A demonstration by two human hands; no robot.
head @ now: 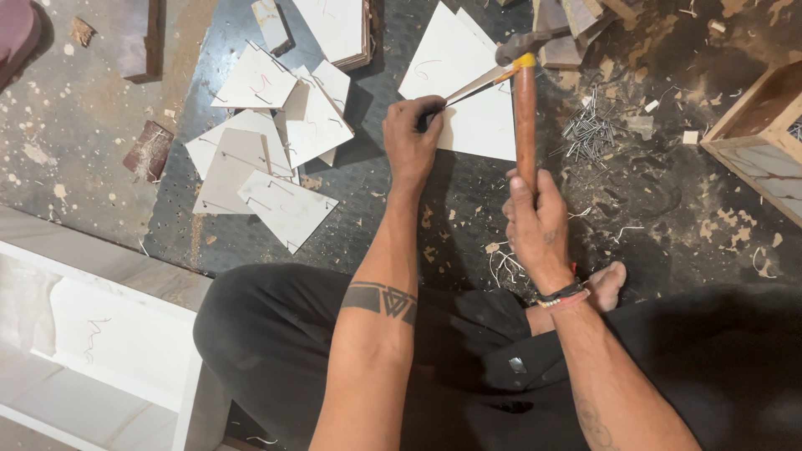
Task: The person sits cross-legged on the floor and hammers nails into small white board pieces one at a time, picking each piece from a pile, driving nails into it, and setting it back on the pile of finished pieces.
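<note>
Your right hand (537, 219) is gripping a wooden hammer (525, 108), its head pointing to twelve o'clock. Your left hand (411, 138) is pinching closed on a thin white panel (480, 125), with loose nails (589, 132) lying at three o'clock.

Even, fairly bright overhead light, soft shadows beneath the arms, sharp focus, slight wide-angle stretch at edges

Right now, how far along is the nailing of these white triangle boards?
A pile of white triangular pieces at the left already has nails in it. In hand: the left hand steadies a white triangle on the dark mat while the right hand holds a wooden-handled hammer over it. Loose nails remain; I cannot tell how many boards are left.
</note>
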